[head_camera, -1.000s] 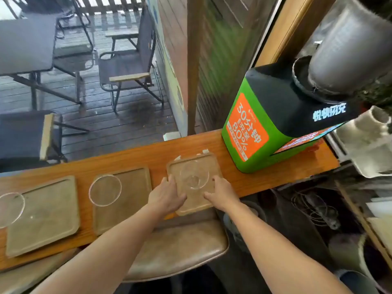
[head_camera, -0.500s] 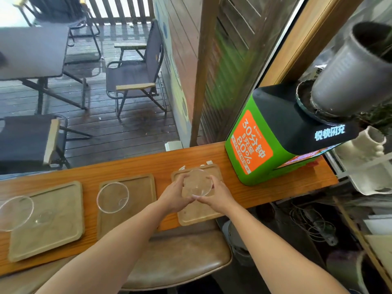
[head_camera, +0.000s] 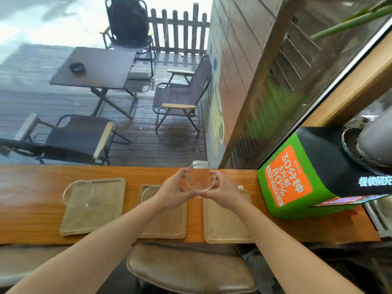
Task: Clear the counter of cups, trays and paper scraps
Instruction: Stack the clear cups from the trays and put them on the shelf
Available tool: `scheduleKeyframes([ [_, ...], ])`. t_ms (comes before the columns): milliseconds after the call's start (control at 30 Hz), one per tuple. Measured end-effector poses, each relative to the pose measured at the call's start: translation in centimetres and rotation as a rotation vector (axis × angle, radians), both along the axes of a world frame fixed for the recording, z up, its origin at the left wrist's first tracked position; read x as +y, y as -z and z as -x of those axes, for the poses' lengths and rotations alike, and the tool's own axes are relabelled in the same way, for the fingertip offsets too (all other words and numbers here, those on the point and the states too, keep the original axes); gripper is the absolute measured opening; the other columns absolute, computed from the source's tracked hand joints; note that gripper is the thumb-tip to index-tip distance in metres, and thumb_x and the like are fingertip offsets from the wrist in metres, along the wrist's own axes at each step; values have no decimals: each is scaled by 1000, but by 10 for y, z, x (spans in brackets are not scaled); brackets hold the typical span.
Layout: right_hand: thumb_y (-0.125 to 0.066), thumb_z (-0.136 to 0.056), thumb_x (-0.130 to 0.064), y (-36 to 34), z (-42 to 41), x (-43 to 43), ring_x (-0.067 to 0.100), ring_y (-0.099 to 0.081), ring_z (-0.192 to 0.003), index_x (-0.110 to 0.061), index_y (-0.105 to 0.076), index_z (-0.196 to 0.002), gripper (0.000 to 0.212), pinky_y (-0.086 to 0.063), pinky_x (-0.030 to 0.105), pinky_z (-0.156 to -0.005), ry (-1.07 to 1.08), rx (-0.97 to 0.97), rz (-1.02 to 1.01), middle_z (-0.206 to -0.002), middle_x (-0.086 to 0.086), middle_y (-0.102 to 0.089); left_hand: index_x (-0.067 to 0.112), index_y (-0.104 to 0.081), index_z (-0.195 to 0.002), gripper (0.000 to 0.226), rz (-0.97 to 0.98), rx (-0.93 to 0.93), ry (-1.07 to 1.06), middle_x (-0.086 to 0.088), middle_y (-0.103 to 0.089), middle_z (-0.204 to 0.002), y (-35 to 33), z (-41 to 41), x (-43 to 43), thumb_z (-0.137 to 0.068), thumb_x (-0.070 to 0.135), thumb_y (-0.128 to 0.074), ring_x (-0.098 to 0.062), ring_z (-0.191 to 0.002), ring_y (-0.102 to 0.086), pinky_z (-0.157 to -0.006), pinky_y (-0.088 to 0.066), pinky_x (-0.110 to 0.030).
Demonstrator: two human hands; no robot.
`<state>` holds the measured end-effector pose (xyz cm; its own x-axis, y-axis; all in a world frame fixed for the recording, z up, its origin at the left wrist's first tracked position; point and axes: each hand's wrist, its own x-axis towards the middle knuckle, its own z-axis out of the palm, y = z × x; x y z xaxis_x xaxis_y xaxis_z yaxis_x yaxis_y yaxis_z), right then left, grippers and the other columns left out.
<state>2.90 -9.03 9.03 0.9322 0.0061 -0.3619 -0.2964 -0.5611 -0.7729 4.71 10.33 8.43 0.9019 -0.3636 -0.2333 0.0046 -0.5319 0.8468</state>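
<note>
Both hands: L grip (head_camera: 174, 190) + R grip (head_camera: 227, 193) clamped on clear cup (head_camera: 199, 180), above tray (head_camera: 224, 223).

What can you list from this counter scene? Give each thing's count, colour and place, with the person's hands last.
counter: 1, orange-brown wood, across the view
trays: 3, tan, side by side on the counter
cups: 3, clear; one on the left tray, one on the middle tray, one held up
paper scraps: white, at the right tray's far edge, count unclear
charger box: 1, green and black, right end of counter
stool: 1, brown, below the counter
left hand: holds the raised cup
right hand: holds the raised cup
</note>
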Motion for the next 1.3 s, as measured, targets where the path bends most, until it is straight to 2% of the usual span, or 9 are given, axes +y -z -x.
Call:
scheduleKeyframes([
  [67, -87, -60, -57, -7, -7, 16, 4, -60, -92, -30, -48, -131, 85, -48, 14, -68, -39, -33, 1, -116, -13, -59, 42, -42, -129, 70, 15, -14, -32, 25, -55, -115, -11, -1, 18, -71, 50, -80, -5, -83, -69, -64, -56, -18],
  [167, -85, -60, -62, -15, -15, 36, 7, -60, -95, -30, -46, -134, 89, -50, 16, -69, -96, -58, -13, -120, -11, -58, 41, -41, -130, 75, -10, -70, -65, 27, -50, -114, -22, -4, 43, -68, 55, -80, 5, -80, -67, -58, -52, -12],
  [333, -85, -59, -61, -29, -25, 64, 0, -57, -87, -28, -46, -136, 92, -45, 10, -61, -165, -102, -29, -112, -16, -52, 29, -43, -137, 82, -37, -129, -121, 15, -54, -120, -29, -5, 74, -69, 49, -83, 6, -79, -66, -59, -52, -11],
  [533, -88, -63, -52, -25, -31, 85, 6, -61, -89, -23, -48, -135, 87, -53, 18, -71, -220, -102, -30, -115, -12, -57, 24, -45, -136, 78, -29, -135, -159, 10, -55, -120, -23, -1, 98, -71, 42, -84, 1, -78, -69, -65, -58, -18],
  [700, -90, -64, -44, -15, -29, 96, 6, -65, -86, -24, -51, -132, 80, -55, 17, -67, -253, -60, -40, -105, -15, -59, 28, -46, -131, 70, -19, -101, -179, 12, -54, -116, -12, 8, 110, -74, 38, -84, -2, -79, -69, -64, -58, -18],
  [800, -89, -66, -42, -8, -28, 104, 7, -66, -85, -23, -51, -131, 79, -55, 17, -65, -276, -40, -26, -113, -9, -61, 32, -45, -127, 66, -2, -78, -183, 18, -53, -112, -7, 13, 115, -74, 36, -84, -2, -78, -69, -63, -55, -14],
  [967, -89, -66, -43, 3, -28, 112, 3, -62, -82, -23, -49, -132, 79, -49, 10, -58, -310, -10, 19, -113, -14, -55, 27, -45, -130, 68, -23, -39, -197, 20, -53, -111, 7, 18, 118, -74, 36, -83, 0, -79, -68, -63, -55, -13],
  [1133, -91, -65, -36, 19, -26, 116, 10, -67, -88, -24, -45, -133, 82, -59, 25, -74, -310, 45, -14, -106, -14, -58, 38, -44, -123, 61, -45, -12, -172, 24, -55, -110, 21, 21, 124, -75, 40, -82, 0, -78, -69, -64, -55, -15],
  [1300, -90, -65, -39, 33, -24, 121, 8, -61, -93, -26, -48, -130, 78, -58, 31, -82, -333, 49, 44, -106, -14, -56, 49, -44, -113, 55, -56, -20, -169, 23, -56, -109, 38, 24, 127, -72, 46, -80, 0, -85, -65, -69, -54, -13],
])
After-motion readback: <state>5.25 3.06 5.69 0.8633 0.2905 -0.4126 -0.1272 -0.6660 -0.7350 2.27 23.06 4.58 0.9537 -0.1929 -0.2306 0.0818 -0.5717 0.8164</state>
